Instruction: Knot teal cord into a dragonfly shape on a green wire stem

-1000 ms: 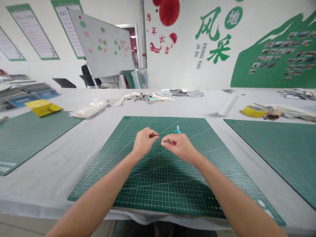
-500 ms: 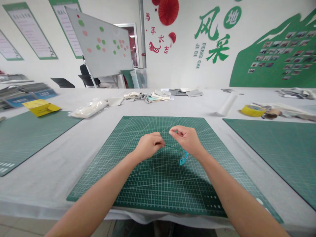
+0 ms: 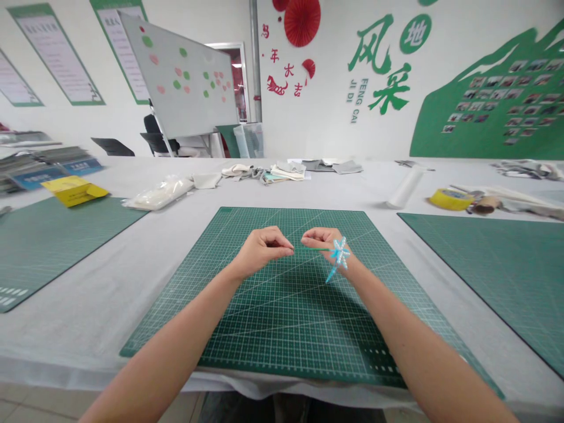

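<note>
Both my hands hover over the middle green cutting mat (image 3: 282,317). My left hand (image 3: 259,251) is closed in a pinch on one end of a thin green cord (image 3: 311,248). My right hand (image 3: 324,244) is closed too, pinching the same cord a little to the right. A small light-blue beaded dragonfly (image 3: 338,257) hangs on the cord in front of my right wrist, tail pointing down and left.
Two more green mats lie at the left (image 3: 48,241) and right (image 3: 497,264). Along the back of the table are a yellow box (image 3: 74,191), a clear bag (image 3: 158,194), folded cloth pieces (image 3: 264,171), a white roll (image 3: 405,187) and yellow tape (image 3: 453,198).
The beaded dragonfly has swung from behind my right hand, down under it, then up in front of my right wrist. Both hands stayed pinched on the cord, close together.
</note>
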`<state>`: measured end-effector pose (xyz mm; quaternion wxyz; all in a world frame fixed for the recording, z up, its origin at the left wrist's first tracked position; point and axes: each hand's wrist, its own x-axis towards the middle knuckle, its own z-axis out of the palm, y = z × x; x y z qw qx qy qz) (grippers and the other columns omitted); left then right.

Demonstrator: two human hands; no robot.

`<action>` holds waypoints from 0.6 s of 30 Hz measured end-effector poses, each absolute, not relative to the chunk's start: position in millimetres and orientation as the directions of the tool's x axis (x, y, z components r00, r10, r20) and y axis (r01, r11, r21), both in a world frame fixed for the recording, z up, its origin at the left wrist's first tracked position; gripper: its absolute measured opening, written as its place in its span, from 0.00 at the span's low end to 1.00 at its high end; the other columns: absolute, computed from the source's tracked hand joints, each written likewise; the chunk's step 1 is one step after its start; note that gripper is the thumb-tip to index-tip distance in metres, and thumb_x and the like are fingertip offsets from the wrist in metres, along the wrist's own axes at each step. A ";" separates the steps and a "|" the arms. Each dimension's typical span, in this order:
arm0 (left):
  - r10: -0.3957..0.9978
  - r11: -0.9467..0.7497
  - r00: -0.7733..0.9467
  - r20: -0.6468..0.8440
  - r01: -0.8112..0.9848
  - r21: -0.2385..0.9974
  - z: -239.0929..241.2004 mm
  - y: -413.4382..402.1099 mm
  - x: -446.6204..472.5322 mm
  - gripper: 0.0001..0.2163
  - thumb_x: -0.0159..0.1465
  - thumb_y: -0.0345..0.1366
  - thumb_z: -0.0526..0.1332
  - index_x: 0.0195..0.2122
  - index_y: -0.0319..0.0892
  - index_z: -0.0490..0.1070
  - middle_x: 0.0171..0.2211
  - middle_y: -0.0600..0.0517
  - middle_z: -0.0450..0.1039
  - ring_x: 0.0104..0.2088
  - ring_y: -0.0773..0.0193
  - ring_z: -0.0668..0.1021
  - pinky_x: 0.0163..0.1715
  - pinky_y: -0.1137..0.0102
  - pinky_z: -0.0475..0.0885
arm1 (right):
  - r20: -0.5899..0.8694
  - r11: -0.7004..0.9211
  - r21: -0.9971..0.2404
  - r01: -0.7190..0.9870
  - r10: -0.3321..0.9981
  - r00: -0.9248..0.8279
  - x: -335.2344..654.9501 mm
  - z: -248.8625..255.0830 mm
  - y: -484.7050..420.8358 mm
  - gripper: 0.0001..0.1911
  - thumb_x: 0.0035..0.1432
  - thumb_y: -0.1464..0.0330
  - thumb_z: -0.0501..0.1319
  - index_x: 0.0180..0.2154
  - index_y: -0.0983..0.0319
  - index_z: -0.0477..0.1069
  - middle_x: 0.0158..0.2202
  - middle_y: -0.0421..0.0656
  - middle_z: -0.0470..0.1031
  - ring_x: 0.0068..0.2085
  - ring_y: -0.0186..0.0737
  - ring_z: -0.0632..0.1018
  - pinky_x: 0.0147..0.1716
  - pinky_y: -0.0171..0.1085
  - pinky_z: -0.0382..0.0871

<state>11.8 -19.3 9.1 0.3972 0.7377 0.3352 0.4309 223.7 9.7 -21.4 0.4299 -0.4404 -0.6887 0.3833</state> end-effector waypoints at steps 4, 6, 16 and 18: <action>0.900 -0.399 0.242 0.363 0.120 0.909 4.5 -14.9 11.5 0.07 0.53 0.37 0.67 0.27 0.39 0.75 0.26 0.54 0.68 0.22 0.72 0.68 0.22 0.73 0.64 | 0.260 0.371 -0.834 0.408 0.917 -0.304 216.9 -20.4 4.3 0.13 0.50 0.60 0.62 0.28 0.63 0.74 0.23 0.39 0.68 0.24 0.31 0.64 0.24 0.33 0.57; 0.918 -0.379 0.178 0.355 0.119 0.918 3.0 -12.9 11.1 0.07 0.53 0.37 0.67 0.27 0.39 0.74 0.25 0.54 0.68 0.22 0.72 0.68 0.22 0.74 0.64 | 0.238 0.387 -0.786 0.483 0.910 -0.341 214.1 -16.4 -0.9 0.10 0.52 0.62 0.60 0.28 0.63 0.75 0.20 0.36 0.65 0.22 0.30 0.62 0.23 0.33 0.54; 0.947 -0.320 0.085 0.310 0.151 0.935 1.7 -9.7 11.2 0.07 0.51 0.37 0.67 0.27 0.38 0.75 0.25 0.53 0.70 0.21 0.72 0.68 0.22 0.74 0.64 | 0.224 0.465 -0.693 0.552 0.865 -0.448 205.4 -3.0 -18.6 0.07 0.54 0.67 0.60 0.27 0.62 0.75 0.16 0.33 0.56 0.21 0.29 0.59 0.23 0.32 0.51; 0.947 -0.320 0.082 0.311 0.162 0.933 0.4 -8.7 10.9 0.07 0.52 0.37 0.67 0.28 0.38 0.75 0.26 0.53 0.71 0.22 0.72 0.68 0.22 0.74 0.65 | 0.226 0.479 -0.692 0.540 0.854 -0.468 203.6 -1.1 -21.3 0.07 0.54 0.68 0.60 0.27 0.62 0.75 0.16 0.33 0.57 0.21 0.28 0.59 0.23 0.32 0.51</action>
